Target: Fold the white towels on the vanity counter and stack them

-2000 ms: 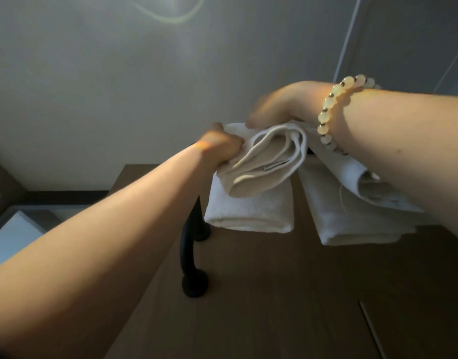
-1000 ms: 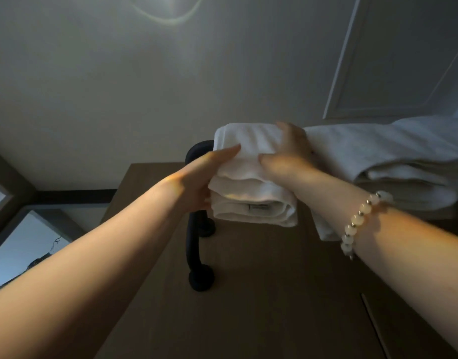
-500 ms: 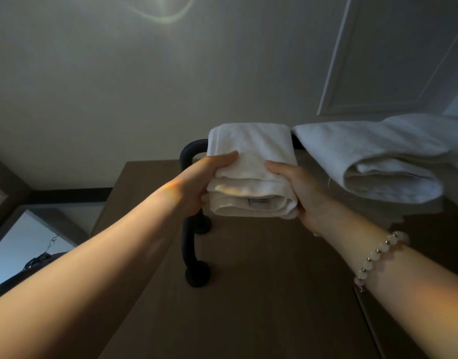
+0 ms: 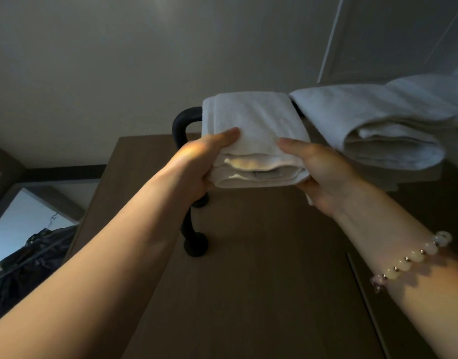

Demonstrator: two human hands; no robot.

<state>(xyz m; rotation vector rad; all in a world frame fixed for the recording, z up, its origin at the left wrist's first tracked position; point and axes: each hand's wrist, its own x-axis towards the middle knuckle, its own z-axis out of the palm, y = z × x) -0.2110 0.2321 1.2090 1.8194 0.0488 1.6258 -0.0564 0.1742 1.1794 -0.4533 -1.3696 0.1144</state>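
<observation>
Both hands are gripping 1 stack of small folded towels (image 4: 256, 141) at its near corners: your left hand (image 4: 199, 164) is closing thumb-over on the left edge, your right hand (image 4: 318, 174) on the right. Within the last 2 seconds you are going from laying the top towel to squaring the pile. It appears to be resting on a black rail (image 4: 182, 125). The larger folded towel (image 4: 383, 125) is lying just beside it, untouched.

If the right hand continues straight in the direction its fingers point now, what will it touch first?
The right hand already grips the folded towel stack, so that comes first. Beyond it, probably the black metal bar, though depth is unclear.
</observation>
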